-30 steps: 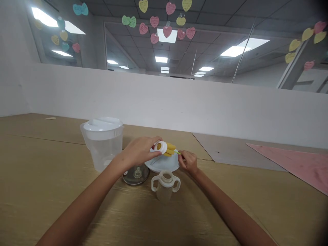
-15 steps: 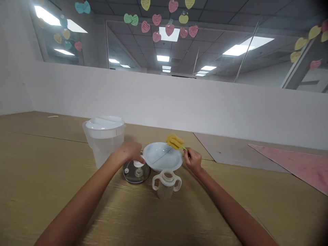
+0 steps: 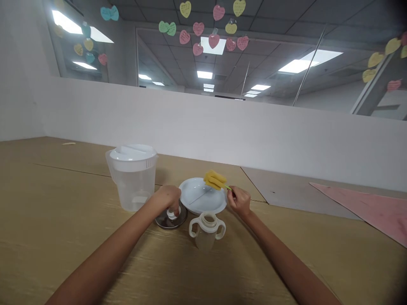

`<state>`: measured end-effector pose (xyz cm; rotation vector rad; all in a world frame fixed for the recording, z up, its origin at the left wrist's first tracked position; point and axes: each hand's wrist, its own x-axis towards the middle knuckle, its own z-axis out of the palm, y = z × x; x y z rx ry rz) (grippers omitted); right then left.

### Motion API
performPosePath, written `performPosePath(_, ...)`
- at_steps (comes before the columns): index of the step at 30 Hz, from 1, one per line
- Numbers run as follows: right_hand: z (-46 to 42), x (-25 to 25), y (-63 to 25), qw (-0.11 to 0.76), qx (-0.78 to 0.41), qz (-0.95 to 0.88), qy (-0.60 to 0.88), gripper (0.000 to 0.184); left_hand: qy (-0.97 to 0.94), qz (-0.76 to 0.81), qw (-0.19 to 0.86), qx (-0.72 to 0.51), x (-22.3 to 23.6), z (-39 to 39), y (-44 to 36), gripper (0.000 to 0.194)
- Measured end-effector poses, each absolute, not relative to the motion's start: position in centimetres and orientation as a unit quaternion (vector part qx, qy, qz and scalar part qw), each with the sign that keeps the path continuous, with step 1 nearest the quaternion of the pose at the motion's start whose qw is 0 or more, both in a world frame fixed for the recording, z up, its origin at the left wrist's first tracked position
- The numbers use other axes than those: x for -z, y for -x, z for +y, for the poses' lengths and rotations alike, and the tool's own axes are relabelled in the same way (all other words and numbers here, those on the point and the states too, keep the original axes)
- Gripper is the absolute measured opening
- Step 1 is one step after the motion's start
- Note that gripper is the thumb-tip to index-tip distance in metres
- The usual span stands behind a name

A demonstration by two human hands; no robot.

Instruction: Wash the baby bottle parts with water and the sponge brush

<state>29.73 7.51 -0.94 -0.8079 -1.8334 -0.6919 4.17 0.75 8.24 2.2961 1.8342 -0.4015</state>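
Sponge brush [image 3: 215, 179] lies almost level, head pointing left from the right hand [image 3: 239, 201] clamped on it, above the plate [image 3: 193, 199]; left hand [image 3: 167, 199] sits at the lid [image 3: 164, 221], its grip I cannot tell.

Left hand [image 3: 165, 199] hides white piece [image 3: 172, 214] on metal disc [image 3: 163, 222]; right hand [image 3: 239, 201] hides brush handle [image 3: 229, 187].

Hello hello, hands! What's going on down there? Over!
Left hand on white piece on metal disc. Right hand holding yellow sponge brush over white plate. Two-handled cup in front of plate.
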Motion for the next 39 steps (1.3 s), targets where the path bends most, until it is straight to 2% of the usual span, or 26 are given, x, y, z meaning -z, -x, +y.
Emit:
performPosePath(6, 7.6, 1.1, -29.8, 0.482, 0.287, -0.756, 0.337, 0.021, -0.761, 0.632, 0.09, 0.121, -8.1, 0.6, -4.3, 0.039)
performPosePath(13, 7.7, 1.3, -29.9, 0.477, 0.292, -0.761, 0.329, 0.021, -0.764, 0.624, 0.097, 0.132, -8.2, 0.8, -4.1, 0.049)
performPosePath(17, 7.8, 1.3, -29.9, 0.479, 0.292, -0.762, 0.324, 0.02, -0.766, 0.622, 0.098, 0.129, -8.1, 0.8, -4.2, 0.045)
performPosePath(24, 8.0, 1.4, -30.0, 0.482, 0.287, -0.764, 0.319, 0.019, -0.776, 0.616, 0.057, 0.127, -7.5, 1.1, -4.1, 0.043)
performPosePath(29, 8.0, 1.3, -30.2, 0.49, 0.28, -0.755, 0.336, 0.019, -0.808, 0.586, -0.006, 0.065, -8.9, -1.0, -4.9, 0.024)
performPosePath(34, 7.8, 0.7, -30.1, 0.502, 0.265, -0.745, 0.349, 0.02, -0.888, 0.446, 0.105, -0.024, -8.9, -3.2, -6.9, 0.05)
performPosePath(39, 7.3, -0.1, -29.6, 0.518, 0.245, -0.734, 0.365, 0.019, -0.913, 0.397, 0.089, -0.025, -7.2, -2.9, -8.0, 0.048)
